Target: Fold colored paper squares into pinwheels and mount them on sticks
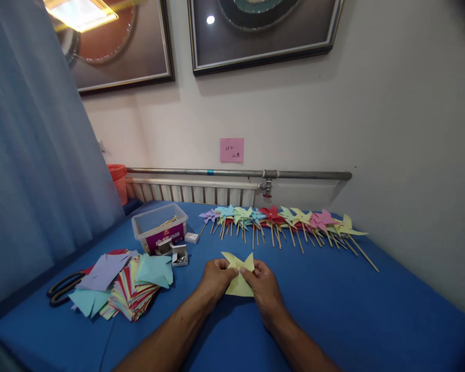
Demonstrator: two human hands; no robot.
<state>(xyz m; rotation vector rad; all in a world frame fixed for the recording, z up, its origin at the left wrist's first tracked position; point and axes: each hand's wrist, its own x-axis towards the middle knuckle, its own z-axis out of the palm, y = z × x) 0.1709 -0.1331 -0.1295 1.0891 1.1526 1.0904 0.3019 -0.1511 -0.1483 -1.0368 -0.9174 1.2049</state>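
A stack of coloured paper squares (127,287) is seen left of the yellow paper pinwheel (238,274), which lies on the blue table (352,310). Its left edge is pinched by the closed left hand (216,279), its right edge by the closed right hand (264,289). Finished pinwheels on sticks (287,225) are lined up behind it.

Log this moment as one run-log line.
left hand: holds yellow paper | right hand: holds same paper | paper on blue table

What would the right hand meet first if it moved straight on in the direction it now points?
Probably the row of finished pinwheels near the wall; the right hand points up-left over bare blue table, though depth is unclear.
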